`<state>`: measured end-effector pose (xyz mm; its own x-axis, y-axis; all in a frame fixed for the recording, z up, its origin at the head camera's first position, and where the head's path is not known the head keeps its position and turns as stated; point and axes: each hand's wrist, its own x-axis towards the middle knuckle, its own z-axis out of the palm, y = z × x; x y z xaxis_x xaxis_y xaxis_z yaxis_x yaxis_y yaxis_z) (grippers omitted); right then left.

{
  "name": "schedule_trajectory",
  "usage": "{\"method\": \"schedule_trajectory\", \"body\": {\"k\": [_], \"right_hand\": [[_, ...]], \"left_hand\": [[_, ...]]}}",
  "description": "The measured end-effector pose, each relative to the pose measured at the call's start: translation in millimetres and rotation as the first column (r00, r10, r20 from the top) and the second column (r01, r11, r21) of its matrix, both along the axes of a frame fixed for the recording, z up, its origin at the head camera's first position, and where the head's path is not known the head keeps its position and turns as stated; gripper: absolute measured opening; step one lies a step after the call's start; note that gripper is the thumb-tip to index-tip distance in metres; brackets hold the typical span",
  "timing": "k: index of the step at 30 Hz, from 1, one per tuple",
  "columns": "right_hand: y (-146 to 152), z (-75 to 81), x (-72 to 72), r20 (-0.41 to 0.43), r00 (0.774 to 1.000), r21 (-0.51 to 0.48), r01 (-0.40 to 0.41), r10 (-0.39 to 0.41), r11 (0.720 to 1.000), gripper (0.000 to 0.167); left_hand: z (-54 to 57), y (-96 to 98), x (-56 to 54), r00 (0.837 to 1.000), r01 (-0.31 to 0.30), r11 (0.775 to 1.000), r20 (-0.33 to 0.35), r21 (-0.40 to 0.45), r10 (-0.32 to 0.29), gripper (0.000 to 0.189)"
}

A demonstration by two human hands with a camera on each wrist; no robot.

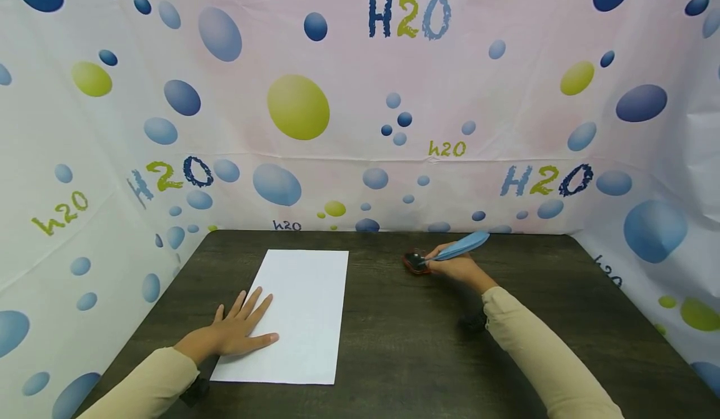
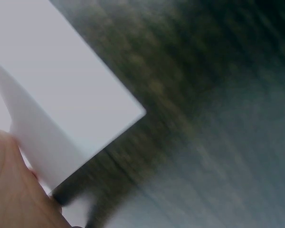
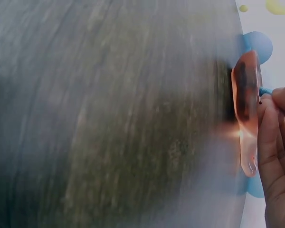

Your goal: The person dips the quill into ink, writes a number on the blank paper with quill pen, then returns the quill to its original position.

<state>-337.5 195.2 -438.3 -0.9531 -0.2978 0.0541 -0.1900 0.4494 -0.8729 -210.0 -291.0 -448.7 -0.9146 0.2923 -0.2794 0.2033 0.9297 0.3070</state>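
Observation:
A sheet of white paper (image 1: 309,319) lies on the dark tabletop, left of the middle. My left hand (image 1: 235,333) rests on its left side, fingers spread and straight; the left wrist view shows part of this hand (image 2: 12,180) beside a paper corner (image 2: 99,104). Farther back and to the right, my right hand (image 1: 458,269) pinches a blue feather quill pen (image 1: 464,244). The quill's tip points down into a small reddish, see-through dish (image 1: 417,271) that holds something dark. In the right wrist view the dish (image 3: 247,90) appears side-on, close to the fingertips (image 3: 282,97).
The dark wood-grain table (image 1: 382,344) extends around the paper and the dish. Behind it and at both sides hangs a white backdrop (image 1: 349,50) printed with blue and green dots and H2O lettering. Dark bands (image 1: 474,322) sit at the wrists.

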Motion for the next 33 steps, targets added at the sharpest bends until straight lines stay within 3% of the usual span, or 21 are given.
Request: {"method": "schedule_trajectory", "body": {"k": [8,14,21,25,33], "right_hand": [[-1,-1.4,-0.5,-0.036,0.999,-0.005,0.001,-0.001,1.0,0.018],[1,1.3,-0.9,-0.011,0.999,-0.008,0.036,-0.036,0.999,0.017],[3,1.5,-1.6,-0.006,1.0,-0.009,-0.024,0.024,1.0,0.018],[1,1.6,-0.6,-0.015,0.999,-0.002,-0.052,0.052,0.999,0.018],[-3,4.3,0.6,0.004,1.0,-0.019,0.03,-0.029,0.999,0.016]], "left_hand": [[-4.6,-1.2,-2.3,1.0,-0.004,1.0,-0.008,0.007,0.004,0.097],[-7.4,-2.7,-4.2,0.999,-0.012,1.0,-0.041,0.011,0.012,0.096],[3.8,1.5,1.7,1.0,-0.004,1.0,0.001,-0.005,0.004,0.094],[7.5,4.3,5.1,1.0,-0.008,1.0,-0.011,-0.001,0.008,0.093],[7.4,4.9,5.6,1.0,-0.017,1.0,-0.013,-0.004,0.017,0.092]]}}
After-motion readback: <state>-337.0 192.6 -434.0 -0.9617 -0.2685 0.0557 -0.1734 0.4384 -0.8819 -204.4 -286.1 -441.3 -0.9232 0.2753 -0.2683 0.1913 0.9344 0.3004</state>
